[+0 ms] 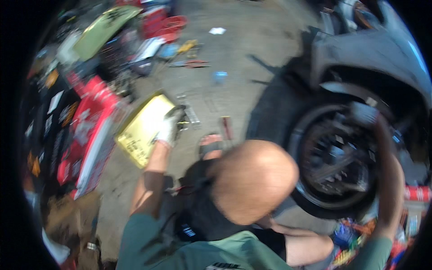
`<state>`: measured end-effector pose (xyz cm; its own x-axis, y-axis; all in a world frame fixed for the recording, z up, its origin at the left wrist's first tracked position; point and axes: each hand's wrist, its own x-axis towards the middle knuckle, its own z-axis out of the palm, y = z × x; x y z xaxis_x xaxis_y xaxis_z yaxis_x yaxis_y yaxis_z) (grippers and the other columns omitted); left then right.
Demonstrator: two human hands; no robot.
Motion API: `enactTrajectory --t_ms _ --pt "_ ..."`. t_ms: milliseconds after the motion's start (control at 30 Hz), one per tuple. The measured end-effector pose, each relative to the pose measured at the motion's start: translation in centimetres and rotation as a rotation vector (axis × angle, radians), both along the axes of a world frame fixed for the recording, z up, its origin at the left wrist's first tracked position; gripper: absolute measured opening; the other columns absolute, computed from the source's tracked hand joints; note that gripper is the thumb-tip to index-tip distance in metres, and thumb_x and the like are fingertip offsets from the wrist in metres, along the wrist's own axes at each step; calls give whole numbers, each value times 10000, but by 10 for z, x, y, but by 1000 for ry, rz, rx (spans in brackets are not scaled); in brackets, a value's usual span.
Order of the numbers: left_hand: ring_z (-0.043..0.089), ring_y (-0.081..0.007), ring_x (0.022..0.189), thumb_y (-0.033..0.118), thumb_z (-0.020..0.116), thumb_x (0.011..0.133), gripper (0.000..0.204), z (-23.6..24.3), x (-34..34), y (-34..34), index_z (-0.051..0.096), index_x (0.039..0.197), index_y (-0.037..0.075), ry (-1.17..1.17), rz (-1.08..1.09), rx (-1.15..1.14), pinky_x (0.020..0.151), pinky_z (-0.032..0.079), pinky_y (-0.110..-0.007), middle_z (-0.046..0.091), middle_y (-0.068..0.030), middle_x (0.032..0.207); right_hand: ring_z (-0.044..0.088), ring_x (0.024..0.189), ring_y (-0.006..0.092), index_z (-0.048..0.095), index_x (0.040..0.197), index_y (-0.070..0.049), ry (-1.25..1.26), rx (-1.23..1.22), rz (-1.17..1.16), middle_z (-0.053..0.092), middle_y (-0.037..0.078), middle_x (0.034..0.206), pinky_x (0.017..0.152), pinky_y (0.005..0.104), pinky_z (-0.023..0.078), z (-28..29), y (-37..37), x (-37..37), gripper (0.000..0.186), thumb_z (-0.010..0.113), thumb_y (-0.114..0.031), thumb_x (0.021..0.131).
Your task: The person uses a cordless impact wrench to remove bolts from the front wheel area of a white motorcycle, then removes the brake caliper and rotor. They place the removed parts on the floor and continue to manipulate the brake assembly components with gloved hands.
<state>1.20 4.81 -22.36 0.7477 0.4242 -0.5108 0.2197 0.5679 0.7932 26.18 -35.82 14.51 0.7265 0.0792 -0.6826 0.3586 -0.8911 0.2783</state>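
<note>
My left hand (170, 126), in a pale work glove with darker fingers, is over the right side of a yellow tray (128, 148) on the ground. Small dark and metal bits lie in the tray. Blur hides whether the fingers hold anything. My right hand (362, 113), also gloved, reaches to the upper part of a motorcycle wheel (297, 148) with a black tyre and dark hub parts, below a grey body panel (360, 49). Its fingers are too smeared to make out.
Red-handled pliers (195, 64), a red-handled screwdriver (227, 127) and a silver wrench-like tool (192, 117) lie on the concrete. A red-and-white box (92, 139) stands at left, with clutter and a green panel (105, 29) behind. Colourful packets (344, 238) lie at lower right.
</note>
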Motion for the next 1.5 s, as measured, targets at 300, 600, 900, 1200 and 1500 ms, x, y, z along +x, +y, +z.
enactTrajectory --t_ms 300,600,900,1200,1500 --pt "638 -96 786 115 687 934 225 157 123 -94 712 1134 18 -495 -699 504 697 515 -258 723 -56 907 687 1096 232 691 1345 -177 -21 -71 -167 729 107 1235 997 398 505 7 26 -10 489 642 -463 951" --pt "718 -269 939 150 739 871 297 202 164 -188 692 1122 -2 -867 -958 642 871 562 -374 733 -179 1007 701 1044 220 687 1352 -174 41 -76 -163 741 91 1210 969 372 522 5 30 -9 478 624 -427 952" --pt "720 -331 905 56 743 840 251 186 161 -231 688 1075 -13 -1004 -904 604 806 572 -398 703 -188 935 694 840 169 645 1381 -64 45 -58 -269 754 115 1029 782 329 559 10 41 -13 528 652 -378 956" --pt "727 -320 989 25 736 869 263 174 161 -248 700 1129 2 -1076 -795 358 859 579 -385 732 -186 1077 633 650 99 592 1438 -82 23 -85 -342 744 82 957 581 254 527 2 41 -8 518 692 -269 965" --pt "688 -319 1111 163 575 1021 328 193 168 -269 672 1311 46 -884 -1370 304 967 529 -390 725 -202 1159 623 654 128 658 1349 -64 -4 -47 -279 714 72 872 608 293 522 3 29 -11 428 603 -316 1008"
